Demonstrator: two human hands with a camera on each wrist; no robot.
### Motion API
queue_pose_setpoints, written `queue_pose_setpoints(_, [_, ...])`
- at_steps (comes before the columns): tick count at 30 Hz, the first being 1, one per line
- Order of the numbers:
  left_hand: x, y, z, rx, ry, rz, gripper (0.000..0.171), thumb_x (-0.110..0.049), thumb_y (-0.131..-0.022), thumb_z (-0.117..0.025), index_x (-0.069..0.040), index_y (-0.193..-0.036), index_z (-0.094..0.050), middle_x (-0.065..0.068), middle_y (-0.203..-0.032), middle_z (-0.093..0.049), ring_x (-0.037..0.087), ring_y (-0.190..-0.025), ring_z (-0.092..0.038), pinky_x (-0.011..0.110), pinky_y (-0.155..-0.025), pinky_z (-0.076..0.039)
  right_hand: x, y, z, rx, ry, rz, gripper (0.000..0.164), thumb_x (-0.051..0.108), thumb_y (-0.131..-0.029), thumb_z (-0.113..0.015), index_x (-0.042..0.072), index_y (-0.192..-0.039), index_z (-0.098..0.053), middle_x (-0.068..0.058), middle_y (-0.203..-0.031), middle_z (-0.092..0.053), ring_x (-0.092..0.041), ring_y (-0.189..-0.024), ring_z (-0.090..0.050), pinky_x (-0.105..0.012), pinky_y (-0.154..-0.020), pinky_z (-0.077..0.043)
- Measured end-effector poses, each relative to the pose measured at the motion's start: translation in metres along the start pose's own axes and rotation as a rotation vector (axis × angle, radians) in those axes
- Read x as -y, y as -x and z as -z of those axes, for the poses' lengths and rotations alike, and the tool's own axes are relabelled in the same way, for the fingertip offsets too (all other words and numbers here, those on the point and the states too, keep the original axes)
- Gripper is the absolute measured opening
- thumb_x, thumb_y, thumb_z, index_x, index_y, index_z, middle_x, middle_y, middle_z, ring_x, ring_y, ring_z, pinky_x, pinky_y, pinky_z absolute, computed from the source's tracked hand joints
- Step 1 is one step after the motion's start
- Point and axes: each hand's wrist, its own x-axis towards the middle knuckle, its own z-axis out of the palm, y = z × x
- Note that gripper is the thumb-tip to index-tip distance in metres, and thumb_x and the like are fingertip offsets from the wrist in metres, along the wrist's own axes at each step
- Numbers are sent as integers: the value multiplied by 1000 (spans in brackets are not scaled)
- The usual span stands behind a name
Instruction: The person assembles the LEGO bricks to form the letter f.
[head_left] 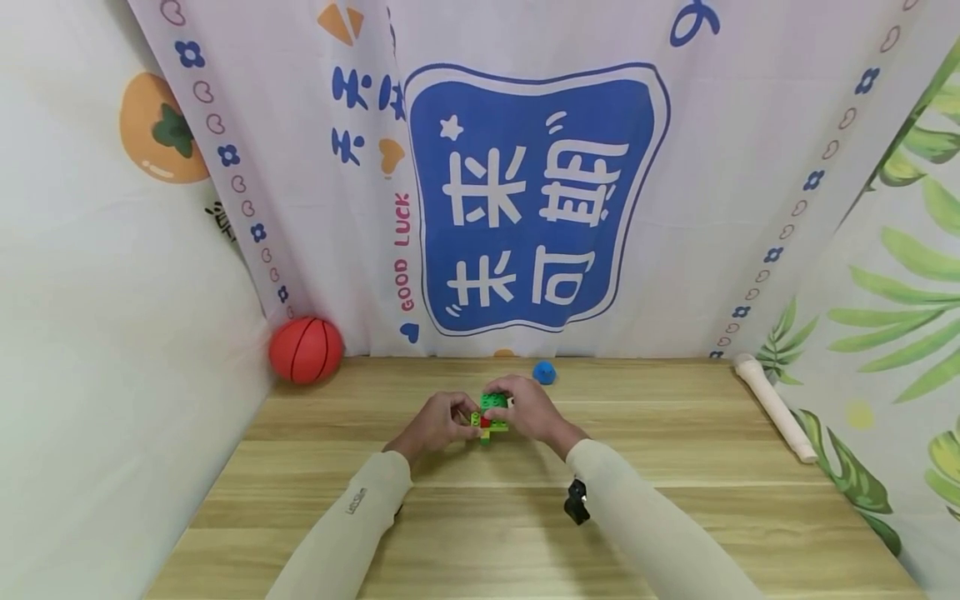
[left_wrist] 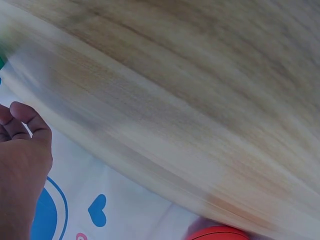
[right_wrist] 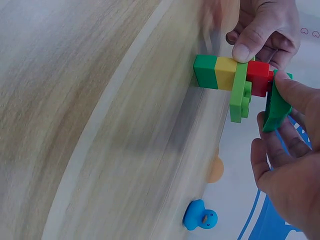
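In the right wrist view a stack of toy building bricks (right_wrist: 226, 72) lies sideways: a green brick, a yellow one, a lime green studded plate and a red brick (right_wrist: 257, 78). My left hand (head_left: 442, 421) grips this stack, its thumb pressed at the lime plate. A wider dark green brick (right_wrist: 278, 106) is pinched between thumb and fingers of my right hand (right_wrist: 295, 150), up against the red brick's end. In the left wrist view my left hand (left_wrist: 22, 155) shows only at the left edge, and the stack is mostly out of frame.
A blue toy duck (head_left: 544, 372) sits near the wooden table's (head_left: 480, 533) back edge. At the back left corner is a red ball (head_left: 306, 350); a pale stick-like roller (head_left: 776, 408) lies along the right edge. Printed curtains (head_left: 360, 250) close off the back and sides.
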Motion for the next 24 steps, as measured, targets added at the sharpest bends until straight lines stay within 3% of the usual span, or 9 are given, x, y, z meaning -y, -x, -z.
queue_pose_setpoints(7, [-2, 1, 2, 4, -2, -7, 23, -8, -87, -89, -6, -105, -76, 5, -97, -71, 15, -83, -58, 21, -71, -50, 1, 0, 2, 19, 9, 31, 26, 13, -91, -87, 9, -115, -80, -10, -119, -78, -28, -109, -73, -50, -98, -60])
queue_pose_setpoints(24, [-3, 0, 2, 13, -17, 4, 22, -10, -88, -89, -7, -106, -76, 4, -97, -72, 15, -84, -59, 22, -73, -51, 4, -1, 3, 21, 42, -27, 25, 13, -88, -89, 13, -112, -82, -5, -116, -80, -20, -104, -71, -40, -92, -62])
